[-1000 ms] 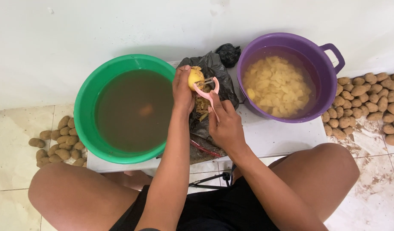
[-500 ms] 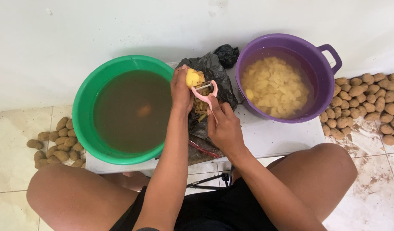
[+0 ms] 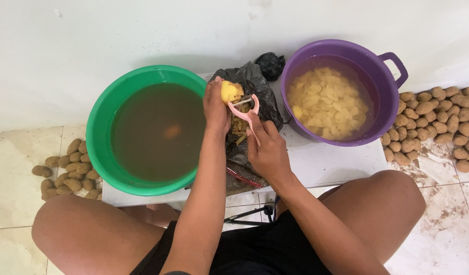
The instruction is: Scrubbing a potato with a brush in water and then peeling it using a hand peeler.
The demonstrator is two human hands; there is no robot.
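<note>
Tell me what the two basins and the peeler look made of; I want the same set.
Green basin and purple basin: likely plastic, with solid colour, a smooth slightly glossy rim, and a moulded handle on the purple one. Peeler in the right hand: pink plastic frame by its look; its blade is too small to judge.

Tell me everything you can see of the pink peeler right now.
The pink plastic Y-shaped peeler is held by its handle in the right hand, head tilted up-left. Its blade bridges the two prongs and rests against the half-peeled yellow potato gripped in the left hand, above the black plastic bag of peelings.
</note>
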